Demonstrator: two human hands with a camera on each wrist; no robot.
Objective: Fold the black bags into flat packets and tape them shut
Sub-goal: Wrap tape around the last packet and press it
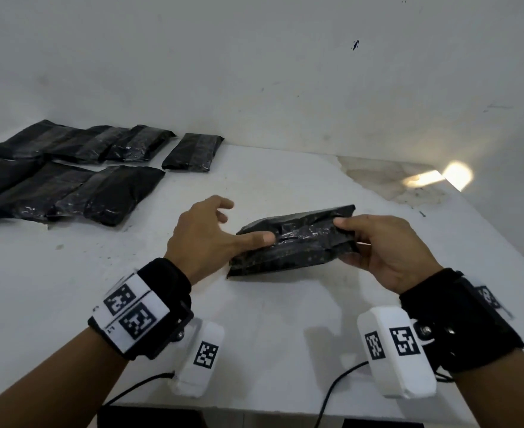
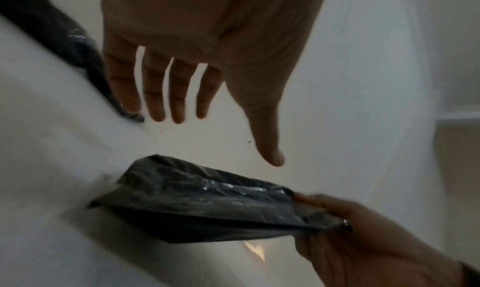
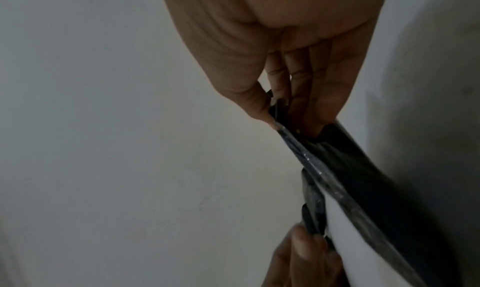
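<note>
A crumpled black bag [image 1: 294,245] [image 2: 202,205] [image 3: 363,184], partly folded, slants over the middle of the white table [image 1: 285,329], its left end low and its right end lifted. My right hand [image 1: 347,239] [image 3: 283,117] [image 2: 324,215] pinches its right end between thumb and fingers. My left hand [image 1: 245,223] [image 2: 226,137] hovers at the bag's left end with fingers spread and straight and holds nothing. Its thumb [image 1: 263,239] points at the bag. I cannot tell whether the thumb touches it.
Several flat black taped packets [image 1: 69,174] [image 2: 64,34] lie in overlapping rows at the table's back left, with one more packet [image 1: 192,152] apart on their right. A white wall stands close behind. A bright light patch [image 1: 452,177] marks the table's far right corner.
</note>
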